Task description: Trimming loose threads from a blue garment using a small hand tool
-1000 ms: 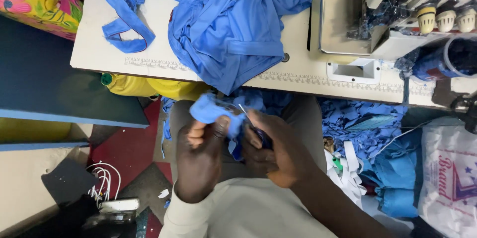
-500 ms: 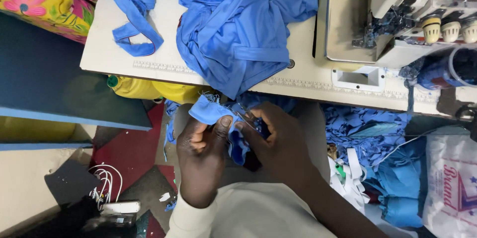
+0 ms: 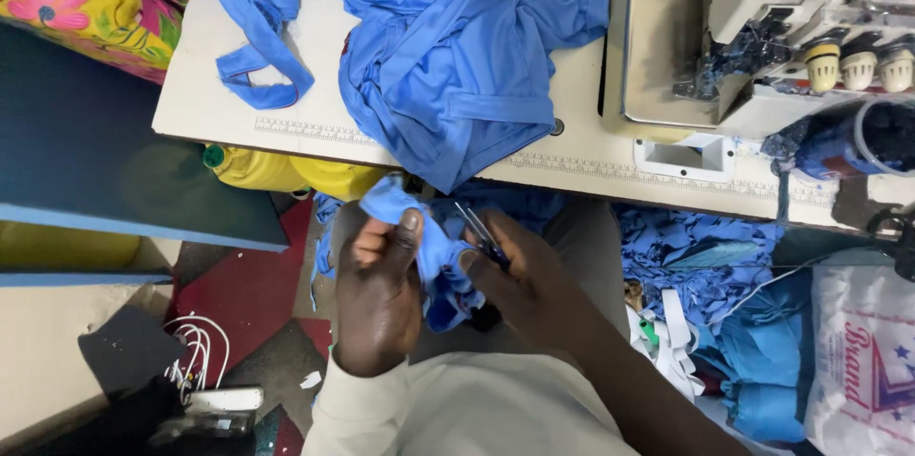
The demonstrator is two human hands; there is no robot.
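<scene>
**Hands, blue fabric piece and snips — handling notes**

Left hand (image 3: 376,289): clenched on a small blue fabric piece (image 3: 419,237), thumb pressed on top, fingers curled beneath. We hold it below the near edge of the tabletop (image 3: 591,156), above the lap.

Right hand (image 3: 519,275): closed round small thread snips (image 3: 479,230), blades pointing up and left at the fabric just beside the left thumb. Whether the blades touch the cloth we cannot tell.

Fabric piece: we judge it light, soft and limp; it droops and bunches where unsupported, so it is best pinched close to the spot being worked, with the slack kept taut between the hands.

Around: a larger blue garment (image 3: 457,46) heaped on the tabletop, spilling over its near edge; a sewing machine (image 3: 762,27) far right; blue offcuts (image 3: 696,265) on the floor to the right; a yellow container (image 3: 257,170) under the tabletop.
</scene>
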